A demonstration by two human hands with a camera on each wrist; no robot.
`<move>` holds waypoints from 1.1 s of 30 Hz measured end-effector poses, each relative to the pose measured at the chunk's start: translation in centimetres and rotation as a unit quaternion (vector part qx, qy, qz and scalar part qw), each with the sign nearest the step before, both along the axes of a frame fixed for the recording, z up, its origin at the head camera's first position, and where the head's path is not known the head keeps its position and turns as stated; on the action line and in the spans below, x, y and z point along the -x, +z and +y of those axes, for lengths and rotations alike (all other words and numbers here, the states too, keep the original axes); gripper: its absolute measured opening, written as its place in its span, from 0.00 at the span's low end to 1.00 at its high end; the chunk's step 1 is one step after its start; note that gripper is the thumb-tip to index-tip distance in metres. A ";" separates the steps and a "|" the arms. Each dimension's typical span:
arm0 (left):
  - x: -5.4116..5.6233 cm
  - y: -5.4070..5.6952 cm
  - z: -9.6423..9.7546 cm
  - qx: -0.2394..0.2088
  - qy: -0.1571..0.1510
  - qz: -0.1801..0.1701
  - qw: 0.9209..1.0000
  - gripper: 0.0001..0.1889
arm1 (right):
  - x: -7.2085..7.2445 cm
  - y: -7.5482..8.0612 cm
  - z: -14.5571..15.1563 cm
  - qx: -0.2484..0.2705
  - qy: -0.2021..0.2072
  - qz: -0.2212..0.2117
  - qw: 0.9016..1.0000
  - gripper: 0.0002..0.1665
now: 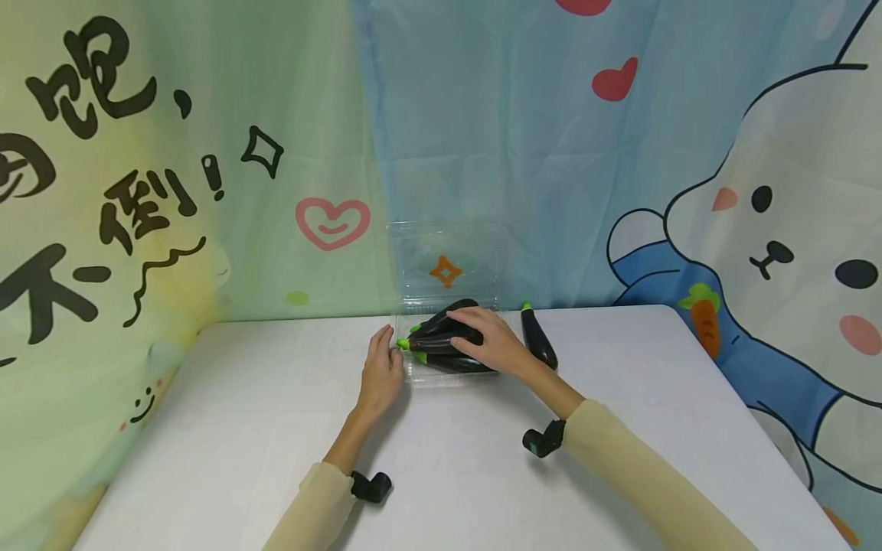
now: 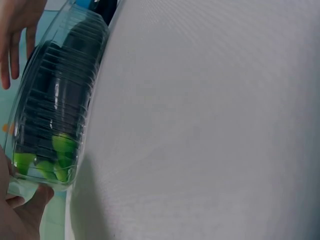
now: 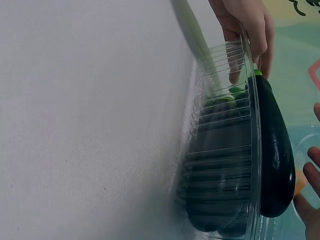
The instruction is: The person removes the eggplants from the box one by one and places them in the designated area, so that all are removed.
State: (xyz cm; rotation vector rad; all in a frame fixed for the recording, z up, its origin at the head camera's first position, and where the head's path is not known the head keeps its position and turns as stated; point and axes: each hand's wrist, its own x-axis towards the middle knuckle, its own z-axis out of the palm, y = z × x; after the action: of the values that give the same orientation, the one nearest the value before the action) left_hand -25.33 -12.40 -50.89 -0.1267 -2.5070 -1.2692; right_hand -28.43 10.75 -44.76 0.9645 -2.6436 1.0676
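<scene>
Dark eggplants (image 1: 441,345) with green stems lie side by side in a clear plastic container (image 2: 95,82). One eggplant (image 3: 275,155) sits on top, above the rim in the right wrist view. Over the blunt ends is my right hand (image 1: 488,337), its fingers extended and spread; the thumb is right at the top eggplant's blunt end. My left hand (image 1: 381,375) rests at the container's left end, beside the stems, with fairly straight fingers against the wall. Another eggplant (image 1: 538,338) lies on the table just right of the container.
The container's clear lid (image 1: 448,260) stands raised behind it, against a printed curtain (image 1: 455,115). The white table (image 1: 276,428) ends at the curtain. Black cameras are strapped at both wrists, over beige sleeves.
</scene>
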 end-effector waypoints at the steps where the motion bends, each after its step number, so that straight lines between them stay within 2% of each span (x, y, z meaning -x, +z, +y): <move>1: 0.0 0.0 0.0 0.000 0.001 -0.001 1.000 0.25 | 0.0 0.0 -0.1 0.001 0.004 -0.006 1.000 0.30; 9: 0.0 0.1 0.0 -0.002 0.004 -0.010 1.000 0.25 | 0.8 0.5 -0.5 -0.045 0.036 -0.014 0.998 0.29; 15: 0.0 0.0 0.0 0.000 0.006 -0.009 1.000 0.25 | 1.7 0.7 -0.5 -0.064 0.074 -0.055 0.994 0.30; 21: -0.1 -0.1 0.0 0.003 0.006 -0.011 1.000 0.25 | 2.1 0.5 -0.5 -0.068 0.077 -0.076 0.992 0.31; 33: 0.0 -0.2 -0.1 0.005 0.004 -0.003 1.000 0.25 | 2.7 0.2 -0.9 -0.079 0.104 -0.056 0.990 0.29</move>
State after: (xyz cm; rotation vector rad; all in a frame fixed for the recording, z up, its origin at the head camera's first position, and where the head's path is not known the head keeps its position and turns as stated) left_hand -25.36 -12.47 -51.10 -0.1144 -2.5163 -1.2569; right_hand -31.10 9.82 -44.52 1.2718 -2.8017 0.9908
